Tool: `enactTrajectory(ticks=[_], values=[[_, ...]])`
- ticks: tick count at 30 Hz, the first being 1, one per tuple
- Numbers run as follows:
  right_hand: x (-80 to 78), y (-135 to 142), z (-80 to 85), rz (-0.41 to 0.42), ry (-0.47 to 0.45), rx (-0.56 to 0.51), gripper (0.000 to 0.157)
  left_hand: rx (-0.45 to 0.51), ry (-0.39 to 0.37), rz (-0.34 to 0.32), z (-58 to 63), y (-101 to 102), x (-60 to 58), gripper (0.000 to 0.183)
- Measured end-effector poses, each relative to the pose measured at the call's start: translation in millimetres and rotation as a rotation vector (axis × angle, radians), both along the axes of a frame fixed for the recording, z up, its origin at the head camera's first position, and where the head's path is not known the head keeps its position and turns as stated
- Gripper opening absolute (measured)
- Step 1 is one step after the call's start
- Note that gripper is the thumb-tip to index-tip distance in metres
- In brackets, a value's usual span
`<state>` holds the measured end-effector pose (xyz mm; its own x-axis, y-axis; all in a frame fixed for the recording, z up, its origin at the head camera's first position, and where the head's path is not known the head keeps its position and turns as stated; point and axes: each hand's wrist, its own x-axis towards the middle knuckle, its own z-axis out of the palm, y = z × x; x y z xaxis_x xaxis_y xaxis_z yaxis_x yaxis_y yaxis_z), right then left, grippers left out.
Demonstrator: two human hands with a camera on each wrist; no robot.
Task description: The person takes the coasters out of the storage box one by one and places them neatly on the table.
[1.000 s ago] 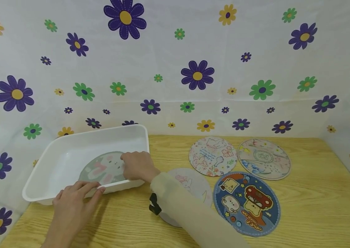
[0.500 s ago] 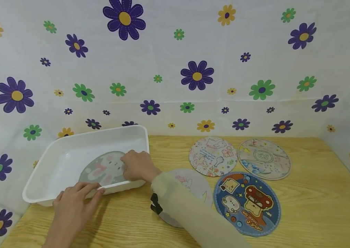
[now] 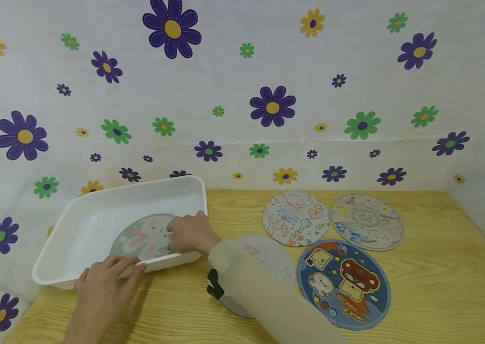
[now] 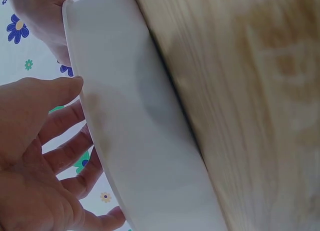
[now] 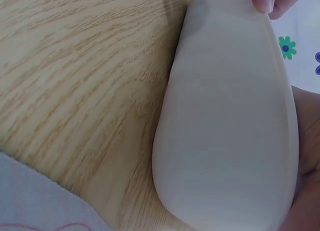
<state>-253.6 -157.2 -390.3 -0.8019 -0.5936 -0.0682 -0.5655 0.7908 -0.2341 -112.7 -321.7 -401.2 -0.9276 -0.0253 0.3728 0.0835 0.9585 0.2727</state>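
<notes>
Inside the white plastic basin (image 3: 109,191) lies a grey-green round mat (image 3: 139,239) with a rabbit print. My right hand (image 3: 191,232) reaches over the basin's near rim, its curled fingers gripping the mat's right part; the fingertips are partly hidden, and the basin wall (image 5: 225,116) covers most of that hand in the right wrist view. At the near rim, my left hand (image 3: 105,286) holds the basin, thumb along the outside and fingers over the edge. The left wrist view shows its thumb (image 4: 70,88) touching the rim, with the fingers going behind the wall.
Several other round mats lie on the wooden table right of the basin: a blue cartoon one (image 3: 345,284), a red-line print (image 3: 296,219), a pastel floral (image 3: 367,221) and a pale one (image 3: 264,263) partly under the right sleeve. A flowered cloth (image 3: 234,71) backs the table.
Both hands keep nearly the same places on the mat and rim. The whole view shifts down slightly, and the right hand's fingers move only a little.
</notes>
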Motion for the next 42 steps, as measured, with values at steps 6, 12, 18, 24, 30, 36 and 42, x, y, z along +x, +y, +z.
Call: enactTrajectory(ticks=[6, 12, 18, 24, 30, 36, 42], values=[[0.1, 0.8, -1.7, 0.016, 0.001, -0.023, 0.033, 0.001, 0.040, -0.003, -1.5, 2.0, 0.5, 0.023], [0.9, 1.5, -3.1, 0.042, 0.047, -0.004, 0.035, 0.004, 0.044, 0.004, -2.3, 2.3, 1.4, 0.022], [3.3, 4.2, -1.1, 0.045, 0.040, -0.015, 0.036, 0.002, 0.044, 0.001, -2.7, 2.4, 1.8, 0.023], [2.4, 4.7, -0.8, 0.051, 0.004, -0.025, 0.029, 0.004, 0.032, -0.004, -2.9, 2.3, 1.8, 0.024], [4.2, 6.8, -3.7, 0.017, 0.061, -0.121, 0.027, 0.005, 0.075, -0.030, -3.9, 0.2, -1.1, 0.021], [9.2, 10.3, -5.7, -0.036, 0.114, -0.320, 0.023, 0.023, 0.164, -0.127, -4.7, -7.8, -7.6, 0.018], [12.8, 14.7, -1.9, -0.048, 0.074, -0.406, 0.020, 0.079, 0.142, -0.194, -3.9, -17.2, -14.5, 0.016]])
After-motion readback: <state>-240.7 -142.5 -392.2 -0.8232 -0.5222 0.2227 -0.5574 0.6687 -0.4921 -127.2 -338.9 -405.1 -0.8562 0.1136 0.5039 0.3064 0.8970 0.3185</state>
